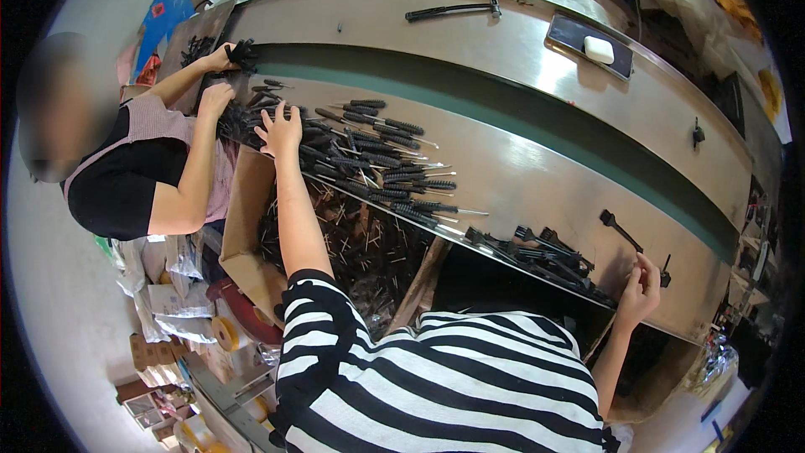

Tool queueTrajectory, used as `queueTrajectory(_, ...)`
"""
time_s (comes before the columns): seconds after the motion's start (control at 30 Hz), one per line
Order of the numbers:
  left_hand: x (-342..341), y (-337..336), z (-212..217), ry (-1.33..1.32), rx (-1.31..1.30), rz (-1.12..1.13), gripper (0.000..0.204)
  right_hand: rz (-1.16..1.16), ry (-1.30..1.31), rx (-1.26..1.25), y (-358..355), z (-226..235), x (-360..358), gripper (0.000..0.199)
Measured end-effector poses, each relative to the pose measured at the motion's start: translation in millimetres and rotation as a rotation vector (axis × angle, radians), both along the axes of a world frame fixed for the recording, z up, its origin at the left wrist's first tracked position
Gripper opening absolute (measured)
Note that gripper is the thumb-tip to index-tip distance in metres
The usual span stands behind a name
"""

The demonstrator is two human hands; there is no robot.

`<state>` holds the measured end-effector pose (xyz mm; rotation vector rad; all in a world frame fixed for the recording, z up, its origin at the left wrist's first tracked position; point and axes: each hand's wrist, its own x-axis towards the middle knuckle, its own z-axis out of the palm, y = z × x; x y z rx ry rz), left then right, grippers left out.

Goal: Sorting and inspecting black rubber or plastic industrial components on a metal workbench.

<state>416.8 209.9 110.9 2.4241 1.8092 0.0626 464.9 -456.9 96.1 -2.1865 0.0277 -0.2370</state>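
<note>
My left hand (279,130) is stretched out with its fingers spread, lying on a heap of black brush pieces with thin metal stems (377,155) on the steel table (520,176). My right hand (640,283) is at the table's near right edge. Its fingers are curled on a small black piece (665,271). A row of black handle pieces (541,253) lies just left of that hand, and one single black handle (619,228) lies above it.
A co-worker at the left has both hands (217,77) in the same heap. A green belt (503,113) runs along the table. An open cardboard box (243,235) of stems sits below the edge. At the far side lie a long black tool (453,10) and a dark tray with a white block (599,49).
</note>
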Motion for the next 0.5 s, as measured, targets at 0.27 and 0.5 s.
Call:
queueTrajectory(0.27,3,30,-3,0.015,0.054,0.018,0.051,0.008,-0.026,0.009,1,1,-1,0.016)
queueTrajectory(0.5,45,32,-1,0.026,0.247,-0.153,0.052,0.054,-0.006,-0.050,3,4,-2,0.018)
